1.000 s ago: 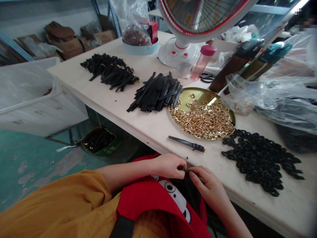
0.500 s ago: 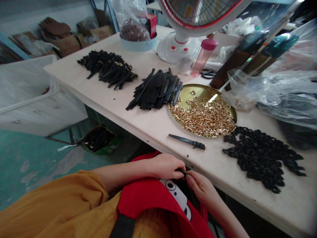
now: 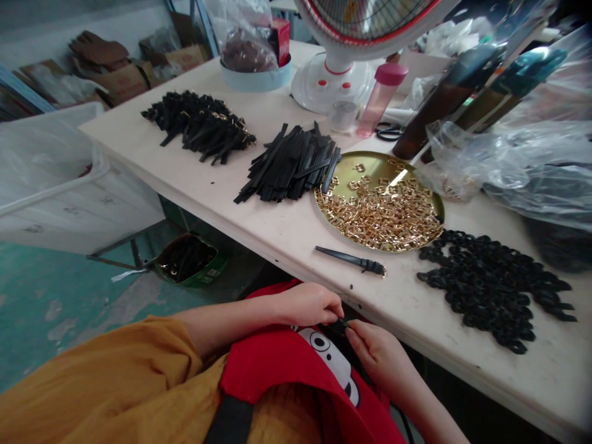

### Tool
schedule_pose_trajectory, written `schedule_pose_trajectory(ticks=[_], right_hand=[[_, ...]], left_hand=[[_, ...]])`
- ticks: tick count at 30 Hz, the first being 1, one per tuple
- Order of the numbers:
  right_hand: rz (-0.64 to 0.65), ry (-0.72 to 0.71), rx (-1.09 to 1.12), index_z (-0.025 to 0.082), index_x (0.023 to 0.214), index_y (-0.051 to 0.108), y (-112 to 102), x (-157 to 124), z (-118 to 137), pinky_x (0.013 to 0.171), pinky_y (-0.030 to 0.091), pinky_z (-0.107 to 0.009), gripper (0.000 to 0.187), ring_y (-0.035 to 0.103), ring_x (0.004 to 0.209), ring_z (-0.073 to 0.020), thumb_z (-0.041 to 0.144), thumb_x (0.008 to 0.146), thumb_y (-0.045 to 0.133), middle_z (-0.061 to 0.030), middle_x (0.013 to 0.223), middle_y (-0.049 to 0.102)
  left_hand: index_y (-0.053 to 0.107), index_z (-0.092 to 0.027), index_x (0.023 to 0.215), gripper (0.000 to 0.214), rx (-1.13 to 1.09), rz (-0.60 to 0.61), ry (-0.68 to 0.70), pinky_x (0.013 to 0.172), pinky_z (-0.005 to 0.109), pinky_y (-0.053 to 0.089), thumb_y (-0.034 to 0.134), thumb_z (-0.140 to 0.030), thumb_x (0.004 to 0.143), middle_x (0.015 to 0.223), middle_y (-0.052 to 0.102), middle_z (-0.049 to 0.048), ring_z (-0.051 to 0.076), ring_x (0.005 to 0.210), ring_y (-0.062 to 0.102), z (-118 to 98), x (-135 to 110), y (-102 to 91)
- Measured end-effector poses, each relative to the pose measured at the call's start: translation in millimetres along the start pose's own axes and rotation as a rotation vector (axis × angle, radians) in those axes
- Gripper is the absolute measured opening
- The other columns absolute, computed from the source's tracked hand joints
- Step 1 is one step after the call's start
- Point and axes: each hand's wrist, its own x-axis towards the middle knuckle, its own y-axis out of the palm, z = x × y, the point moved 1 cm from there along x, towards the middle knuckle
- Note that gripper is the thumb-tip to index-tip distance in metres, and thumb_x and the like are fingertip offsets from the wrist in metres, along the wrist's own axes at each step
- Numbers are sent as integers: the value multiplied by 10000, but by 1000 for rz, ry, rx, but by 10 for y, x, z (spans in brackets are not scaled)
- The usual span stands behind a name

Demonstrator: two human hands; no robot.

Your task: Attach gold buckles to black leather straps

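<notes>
Over my lap, at the table's front edge, my left hand (image 3: 314, 304) is closed on one end of a short black strap (image 3: 341, 324). My right hand (image 3: 374, 346) pinches the strap's other end, close to the left fingertips. Fingers hide most of the strap, so I cannot tell if a buckle is on it. Nearby on the table lies a single black strap piece (image 3: 349, 260) with a gold buckle at its right end. Behind it, a round gold tray (image 3: 351, 162) holds many small gold buckles (image 3: 388, 213).
Loose black strips (image 3: 289, 163) lie left of the tray, and buckled straps (image 3: 198, 126) farther left. Small black loops (image 3: 481, 283) are heaped at right. A white fan (image 3: 335, 80), pink-capped bottle (image 3: 382, 98) and plastic bags (image 3: 518, 154) stand behind. A green box (image 3: 208, 268) sits below.
My hands have shifted slightly on the black strap, the left fingers curling down over it and a little more gap showing between the hands. Objects on the table have stayed put.
</notes>
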Motion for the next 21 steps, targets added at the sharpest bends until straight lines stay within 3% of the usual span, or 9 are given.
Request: schedule_pose_trajectory(ticks=[3,5,9,12,14,16,19,21], right_hand=[[11,36,58,213,712,521,23,-4,-23,566,331,-282,307,519,621,-177,370,873,312,-27,670,575],[43,63,212,207,728,530,32,-1,-40,563,331,-273,327,498,615,-169,415,867,319,-15,654,550],[194,156,647,186,732,549,11,-5,-42,485,282,-239,408,382,496,-123,538,819,362,40,528,416],[249,185,789,170,745,566,-32,-16,-9,477,266,-230,436,351,478,-107,573,786,403,49,516,394],[227,160,720,176,724,568,-61,-20,22,478,277,-232,427,372,488,-114,561,793,395,39,525,416],[152,110,513,192,689,565,-84,-20,51,494,300,-240,384,422,517,-132,507,816,385,20,550,471],[-8,43,150,215,648,560,-91,-19,79,537,326,-258,306,490,568,-161,395,831,393,-7,605,551],[-59,30,85,218,653,563,-66,-16,77,547,339,-261,282,509,574,-166,359,830,395,-12,613,571]], left_hand=[[655,-169,875,181,10,-7,-2,625,172,401,530,-165,743,792,667,12,102,685,582,-18,8,14],[649,-157,886,183,-73,13,-9,612,169,408,532,-165,746,782,664,16,96,671,582,-17,-4,11],[624,-125,904,183,-438,87,-59,595,176,439,535,-158,748,777,653,17,85,645,583,21,-39,18],[611,-118,881,157,-703,147,-105,596,187,456,554,-155,740,763,646,7,75,626,577,64,-39,49],[610,-118,873,151,-772,172,-128,592,184,455,561,-145,733,741,640,-2,66,609,571,85,-26,71],[611,-122,885,164,-721,162,-146,572,178,448,554,-140,733,724,634,-9,66,595,569,91,-11,85],[625,-133,902,189,-436,81,-117,567,181,437,542,-161,734,721,642,2,89,612,580,60,7,89],[636,-144,901,192,-215,20,-59,616,194,435,535,-186,743,763,658,21,113,672,593,21,13,82]])
